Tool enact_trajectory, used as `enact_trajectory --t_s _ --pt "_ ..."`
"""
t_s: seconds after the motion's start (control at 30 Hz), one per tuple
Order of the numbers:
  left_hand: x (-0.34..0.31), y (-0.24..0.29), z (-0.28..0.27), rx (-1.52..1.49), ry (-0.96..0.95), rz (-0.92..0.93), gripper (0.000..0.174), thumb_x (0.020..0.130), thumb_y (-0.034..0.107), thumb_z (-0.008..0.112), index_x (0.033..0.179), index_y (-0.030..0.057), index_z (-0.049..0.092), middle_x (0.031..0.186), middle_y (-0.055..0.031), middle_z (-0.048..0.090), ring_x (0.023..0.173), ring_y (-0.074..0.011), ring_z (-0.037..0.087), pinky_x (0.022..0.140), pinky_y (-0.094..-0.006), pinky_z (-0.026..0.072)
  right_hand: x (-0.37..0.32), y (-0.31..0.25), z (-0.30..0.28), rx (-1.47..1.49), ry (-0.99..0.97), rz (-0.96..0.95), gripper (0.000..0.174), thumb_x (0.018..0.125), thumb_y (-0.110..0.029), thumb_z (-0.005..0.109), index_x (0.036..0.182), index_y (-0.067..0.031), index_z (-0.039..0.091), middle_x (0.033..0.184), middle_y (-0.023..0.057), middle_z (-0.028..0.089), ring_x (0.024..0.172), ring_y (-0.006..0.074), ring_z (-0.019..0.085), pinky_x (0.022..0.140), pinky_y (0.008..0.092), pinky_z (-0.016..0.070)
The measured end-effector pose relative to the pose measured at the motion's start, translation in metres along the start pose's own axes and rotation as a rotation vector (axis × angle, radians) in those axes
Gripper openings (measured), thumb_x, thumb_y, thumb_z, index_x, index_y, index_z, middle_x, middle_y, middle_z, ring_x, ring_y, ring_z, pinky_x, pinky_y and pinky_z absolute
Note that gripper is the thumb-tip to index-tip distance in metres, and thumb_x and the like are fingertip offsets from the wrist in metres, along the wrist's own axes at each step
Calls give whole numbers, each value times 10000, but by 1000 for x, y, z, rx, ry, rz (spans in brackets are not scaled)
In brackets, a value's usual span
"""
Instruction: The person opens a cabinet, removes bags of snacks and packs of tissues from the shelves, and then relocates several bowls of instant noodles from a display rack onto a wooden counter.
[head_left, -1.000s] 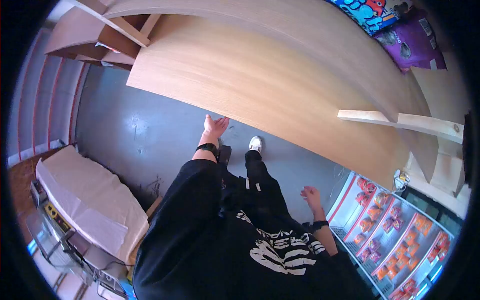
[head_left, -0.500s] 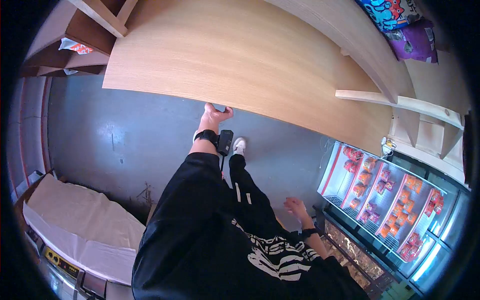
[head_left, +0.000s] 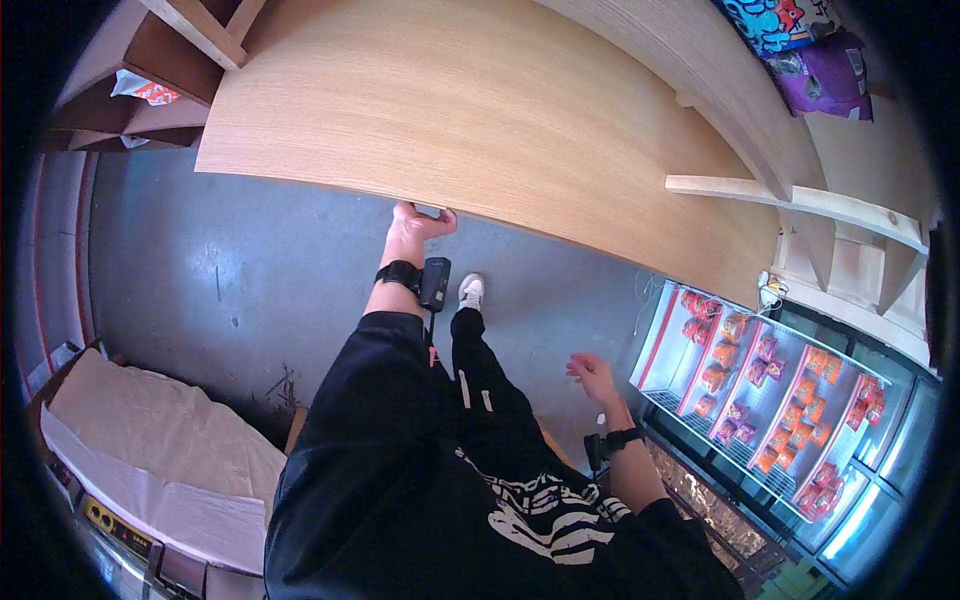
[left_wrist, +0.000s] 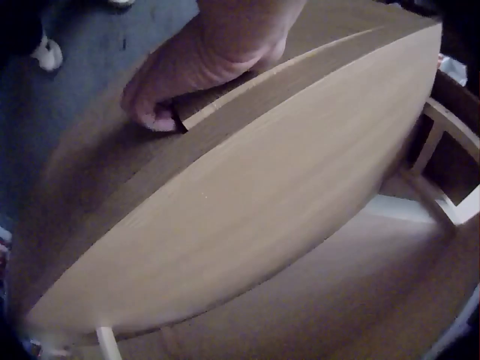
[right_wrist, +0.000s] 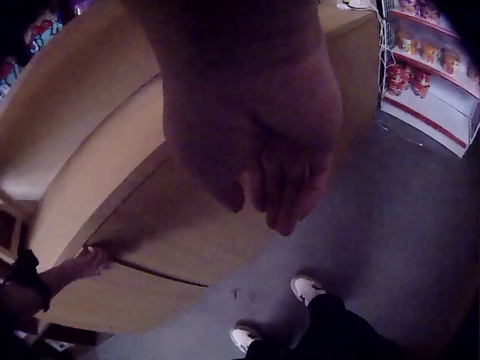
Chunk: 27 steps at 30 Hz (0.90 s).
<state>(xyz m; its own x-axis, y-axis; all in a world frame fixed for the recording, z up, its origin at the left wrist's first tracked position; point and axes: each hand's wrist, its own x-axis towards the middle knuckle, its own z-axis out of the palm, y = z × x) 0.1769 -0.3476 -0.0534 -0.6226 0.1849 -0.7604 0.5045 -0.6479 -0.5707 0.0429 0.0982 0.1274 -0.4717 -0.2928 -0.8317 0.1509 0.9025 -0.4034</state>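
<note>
Cabinet panel meets the curled left fingers at its corner.

Left hand's fingers now bent in at the counter's edge.
One second ago the left hand lay palm up with straighter fingers by the counter; now they curl against its edge. Beside the right hand's wrist, a black box has come plainly into view. The head view has shifted, bringing in more of a bag on the left shelf.
</note>
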Motion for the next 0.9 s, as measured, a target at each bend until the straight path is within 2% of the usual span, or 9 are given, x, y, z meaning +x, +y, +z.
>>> enact_trajectory --t_s 0.1,0.43,0.53,0.63,0.7,0.77,0.83,0.87,0.9 --pt "-16 -5 8 -7 108 -42 558 837 493 561 1161 63 414 1028 -106 418 875 -227 440 719 -392 401 4 31 -6 -74 -16 42 356 917 -258 575 1176 -15 555 1001 110 663 880 182 650 711 295 493" --pt "-23 -5 1 7 26 51 595 838 511 540 1182 42 413 1060 -135 450 914 -249 447 725 -420 412 -17 59 -13 -36 -5 108 384 893 -305 587 1145 -16 567 977 78 665 850 159 649 687 275 491" --pt "-32 -7 -1 103 15 -18 589 842 527 506 1157 37 426 1049 -136 459 911 -254 462 722 -423 413 -16 61 -16 -31 -31 121 376 895 -307 583 1151 -32 569 977 75 664 850 161 651 692 276 490" --pt "-26 -4 -12 111 53 48 463 877 456 469 1151 83 474 999 -120 492 889 -237 464 732 -410 406 -17 63 -17 57 -29 131 369 896 -302 582 1153 -36 568 988 80 662 853 166 653 693 283 492" --pt "-22 -6 -19 -7 1 114 454 908 427 426 1167 56 461 1027 -112 475 947 -257 461 729 -432 413 -14 66 -24 8 -10 116 357 899 -281 576 1150 -28 565 996 92 658 860 172 653 693 294 496" --pt "-36 -9 -36 -11 -16 149 412 933 370 395 1189 56 466 1035 -113 488 930 -271 491 710 -429 441 -2 76 -25 -7 -46 93 354 901 -277 573 1148 -24 564 990 98 659 859 175 655 689 294 498" --pt "-47 -16 -52 -150 -103 137 398 940 346 385 1189 46 467 1054 -132 493 901 -286 519 685 -412 470 11 76 -30 -28 -77 59 351 904 -273 570 1147 -20 564 983 104 660 859 178 656 685 294 500" --pt "-54 -16 -59 -262 29 125 397 940 332 390 1193 36 466 1066 -156 504 881 -302 534 668 -405 490 18 75 -33 -64 -102 64 346 907 -272 566 1143 -20 565 970 105 661 852 176 655 679 292 500" --pt "-58 -17 -76 -247 -57 198 392 939 258 361 1207 -22 421 1030 -205 506 872 -311 521 683 -405 485 24 74 -35 -102 -129 70 341 910 -271 561 1139 -19 566 956 107 662 845 173 653 673 289 500"
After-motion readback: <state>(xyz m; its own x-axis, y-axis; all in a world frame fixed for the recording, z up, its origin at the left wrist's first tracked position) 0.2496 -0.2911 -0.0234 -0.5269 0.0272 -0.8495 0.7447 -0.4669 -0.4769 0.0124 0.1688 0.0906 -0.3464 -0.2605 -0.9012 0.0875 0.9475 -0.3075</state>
